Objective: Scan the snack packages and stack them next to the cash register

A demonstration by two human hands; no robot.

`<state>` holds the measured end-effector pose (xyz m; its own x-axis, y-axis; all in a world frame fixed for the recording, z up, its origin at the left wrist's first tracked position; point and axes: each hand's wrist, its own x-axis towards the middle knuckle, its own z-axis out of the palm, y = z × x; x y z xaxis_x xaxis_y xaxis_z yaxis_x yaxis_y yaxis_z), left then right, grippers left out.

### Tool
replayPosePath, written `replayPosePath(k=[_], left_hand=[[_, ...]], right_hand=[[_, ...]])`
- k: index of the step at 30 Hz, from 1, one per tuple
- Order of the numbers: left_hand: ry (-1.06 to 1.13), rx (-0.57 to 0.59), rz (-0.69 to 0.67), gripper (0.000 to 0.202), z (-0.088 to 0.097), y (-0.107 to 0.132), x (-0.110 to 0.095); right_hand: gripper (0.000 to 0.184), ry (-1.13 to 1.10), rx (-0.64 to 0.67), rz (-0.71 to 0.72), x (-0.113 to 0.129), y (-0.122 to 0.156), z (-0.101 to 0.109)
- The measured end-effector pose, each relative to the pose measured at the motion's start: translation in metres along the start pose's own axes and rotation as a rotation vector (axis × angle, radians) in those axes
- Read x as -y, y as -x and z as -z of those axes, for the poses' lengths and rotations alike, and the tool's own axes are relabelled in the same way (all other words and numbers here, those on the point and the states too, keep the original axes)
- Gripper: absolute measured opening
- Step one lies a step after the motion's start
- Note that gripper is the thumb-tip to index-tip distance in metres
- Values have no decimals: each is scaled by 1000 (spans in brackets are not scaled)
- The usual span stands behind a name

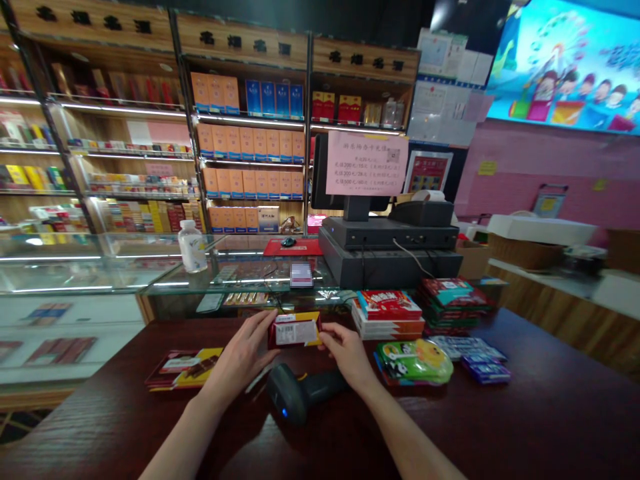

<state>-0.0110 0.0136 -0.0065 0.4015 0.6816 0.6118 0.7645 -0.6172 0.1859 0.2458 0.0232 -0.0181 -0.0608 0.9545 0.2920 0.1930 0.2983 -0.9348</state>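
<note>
A red-and-yellow rectangular packet (294,330), with a white label on its upward face, is held at both short ends, pinched narrowly between the left grip (240,353) and the right grip (346,353), just above the dark polished wood surface (505,427). Directly below the gap between the grips, a black handheld barcode scanner (300,393) is laid on the surface, a small blue light showing at its head. Just beside the left grip, flat red-and-yellow chocolate packets (185,368) are overlapped. Near the right grip, shiny green plastic snack pouches (415,362) are piled, with small flat blue packets (485,368) farther out. Beyond the right grip, a stack of red-and-white boxes (387,310) and a stack of dark green packets (450,302) are placed. Ahead of the grips, a glass display counter (100,270) carries a clear plastic bottle (193,247), while a black till terminal (387,263) is set to its right, in front of wooden shelves (240,40) lined with orange cartons.
</note>
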Motion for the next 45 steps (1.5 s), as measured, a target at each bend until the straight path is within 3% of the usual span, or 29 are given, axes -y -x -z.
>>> replayPosePath(k=[6, 14, 17, 21, 26, 34, 38, 45], left_hand=[[-102, 6, -9, 76, -1, 2, 4], [-271, -51, -18, 67, 4, 2, 4], [-302, -83, -8, 64, 7, 2, 6], [-317, -112, 16, 62, 10, 4, 11], [-350, -105, 39, 65, 11, 6, 18], [-410, -162, 90, 65, 10, 7, 22], [-419, -177, 114, 63, 8, 9, 23], [-444, -216, 116, 63, 8, 11, 25]], right_hand=[[37, -1, 36, -13, -2, 0, 1], [57, -51, 138, 9, -3, 0, 12], [63, 7, 244, 32, 5, 4, 25], [77, 230, 538, 47, 20, 14, 44], [89, 478, 666, 104, 23, 22, 40], [78, 609, 647, 298, 22, 29, 20], [72, 626, 664, 322, 23, 31, 17], [71, 528, 476, 336, 27, 23, 26]])
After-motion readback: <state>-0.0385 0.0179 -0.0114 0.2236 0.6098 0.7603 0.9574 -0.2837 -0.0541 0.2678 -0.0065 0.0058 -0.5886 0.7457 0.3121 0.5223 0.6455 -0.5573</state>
